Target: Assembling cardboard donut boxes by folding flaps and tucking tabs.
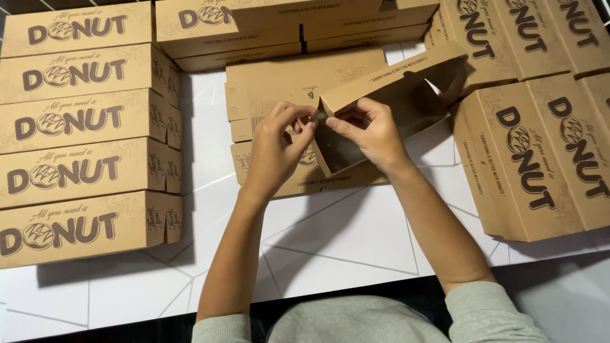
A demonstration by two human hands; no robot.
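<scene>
The half-folded brown carton (387, 108) sits tilted between both hands, its open end toward the person — this looks like the corner-tab step. The left hand (277, 147) pinches a small flap at the near corner; the right hand (370, 130) is clamped on the carton's edge just beside it. Tucking that tab likely needs a firm push inward. Flat blanks (279, 86) lie beneath, finished boxes (82, 165) stacked beyond the left hand on the white counter (330, 241).

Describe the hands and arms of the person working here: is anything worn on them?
Both hands are bare: the left hand and right hand show no gloves, and no rings or watch can be seen. The forearms are uncovered. Light grey-green sleeves of a soft top are pushed up near the elbows at the picture's bottom edge.
</scene>
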